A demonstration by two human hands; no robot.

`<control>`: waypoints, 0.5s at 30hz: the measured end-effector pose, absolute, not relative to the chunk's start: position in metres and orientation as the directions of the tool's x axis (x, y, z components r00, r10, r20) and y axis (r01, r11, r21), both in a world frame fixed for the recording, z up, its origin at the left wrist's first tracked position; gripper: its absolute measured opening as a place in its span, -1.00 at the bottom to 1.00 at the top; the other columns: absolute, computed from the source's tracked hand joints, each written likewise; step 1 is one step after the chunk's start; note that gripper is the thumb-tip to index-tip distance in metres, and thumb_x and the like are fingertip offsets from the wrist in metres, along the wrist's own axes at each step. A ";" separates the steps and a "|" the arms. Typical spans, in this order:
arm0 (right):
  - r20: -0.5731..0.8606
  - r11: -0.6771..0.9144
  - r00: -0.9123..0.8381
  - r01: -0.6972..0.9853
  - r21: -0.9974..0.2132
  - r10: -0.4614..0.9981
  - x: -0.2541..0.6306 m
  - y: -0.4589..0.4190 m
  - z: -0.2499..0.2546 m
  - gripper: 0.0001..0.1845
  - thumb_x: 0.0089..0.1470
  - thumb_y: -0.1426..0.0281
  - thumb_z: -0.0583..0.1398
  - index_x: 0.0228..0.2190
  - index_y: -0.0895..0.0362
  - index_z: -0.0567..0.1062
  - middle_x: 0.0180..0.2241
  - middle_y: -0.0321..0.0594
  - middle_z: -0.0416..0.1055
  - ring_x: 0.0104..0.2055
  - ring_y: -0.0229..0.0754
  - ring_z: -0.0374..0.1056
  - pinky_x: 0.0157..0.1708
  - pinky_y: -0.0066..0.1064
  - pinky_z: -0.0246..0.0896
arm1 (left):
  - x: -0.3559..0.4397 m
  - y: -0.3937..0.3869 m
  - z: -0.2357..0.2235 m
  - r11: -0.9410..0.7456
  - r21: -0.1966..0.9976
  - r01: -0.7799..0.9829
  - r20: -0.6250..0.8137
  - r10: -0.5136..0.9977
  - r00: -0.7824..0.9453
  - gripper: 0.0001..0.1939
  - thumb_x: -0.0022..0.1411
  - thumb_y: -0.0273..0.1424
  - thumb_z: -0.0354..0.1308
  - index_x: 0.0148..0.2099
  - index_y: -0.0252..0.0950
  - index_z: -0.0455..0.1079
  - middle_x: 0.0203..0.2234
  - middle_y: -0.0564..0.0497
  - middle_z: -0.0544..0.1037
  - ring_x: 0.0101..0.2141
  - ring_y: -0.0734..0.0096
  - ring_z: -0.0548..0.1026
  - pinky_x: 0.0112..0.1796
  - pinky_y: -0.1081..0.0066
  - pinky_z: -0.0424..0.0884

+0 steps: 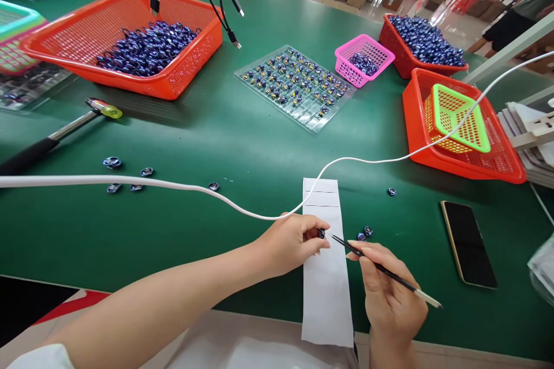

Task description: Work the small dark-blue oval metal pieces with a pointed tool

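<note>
My left hand pinches a small dark blue part between thumb and fingertips, held over a white paper strip on the green table. My right hand grips a thin black pointed tool like a pen, its tip aimed at the small part and a little short of it. Two more small blue parts lie on the table just right of the strip, above my right hand.
A clear tray of small parts lies mid-table. An orange basket of blue parts stands at back left, a pink basket and other orange baskets at right. A phone, a white cable, a hammer-like tool and loose parts lie around.
</note>
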State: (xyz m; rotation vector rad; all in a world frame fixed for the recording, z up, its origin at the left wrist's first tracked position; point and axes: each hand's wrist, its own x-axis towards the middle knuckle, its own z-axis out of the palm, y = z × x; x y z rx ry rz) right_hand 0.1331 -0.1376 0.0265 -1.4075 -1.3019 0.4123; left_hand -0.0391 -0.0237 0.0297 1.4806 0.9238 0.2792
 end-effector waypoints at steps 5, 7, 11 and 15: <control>0.396 0.223 0.267 0.504 -0.834 0.878 0.134 -0.139 0.024 -0.67 0.12 0.62 0.22 -0.12 0.04 0.54 -0.17 -0.21 0.56 -0.26 -0.11 0.54 -0.27 -0.23 0.51 | -0.038 -0.026 0.029 0.106 0.935 0.339 -0.313 0.698 0.644 -0.67 0.17 -0.31 0.22 -0.04 -0.33 0.53 -0.44 0.00 0.60 -0.45 0.37 0.56 -0.35 0.44 0.44; 0.384 0.198 0.281 0.518 -0.832 0.879 0.134 -0.139 0.023 -0.69 0.13 0.60 0.22 -0.13 0.03 0.54 -0.18 -0.22 0.56 -0.29 -0.12 0.54 -0.27 -0.23 0.50 | -0.038 -0.027 0.028 0.091 0.940 0.329 -0.292 0.716 0.634 -0.69 0.17 -0.32 0.22 -0.05 -0.33 0.53 -0.45 0.00 0.59 -0.46 0.39 0.55 -0.36 0.45 0.44; 0.400 0.203 0.291 0.528 -0.825 0.869 0.134 -0.138 0.022 -0.71 0.12 0.60 0.22 -0.15 0.07 0.54 -0.22 -0.21 0.56 -0.32 -0.14 0.52 -0.29 -0.25 0.49 | -0.037 -0.028 0.027 0.083 0.942 0.325 -0.280 0.727 0.627 -0.69 0.17 -0.33 0.23 -0.06 -0.34 0.53 -0.46 0.01 0.59 -0.46 0.39 0.56 -0.37 0.46 0.44; 0.411 0.235 0.281 0.498 -0.835 0.867 0.134 -0.138 0.022 -0.69 0.10 0.66 0.22 -0.15 0.12 0.54 -0.21 -0.20 0.55 -0.31 -0.16 0.52 -0.26 -0.28 0.47 | -0.037 -0.027 0.028 0.091 0.941 0.326 -0.290 0.714 0.638 -0.69 0.17 -0.34 0.23 -0.06 -0.36 0.53 -0.46 -0.01 0.60 -0.45 0.38 0.56 -0.37 0.46 0.45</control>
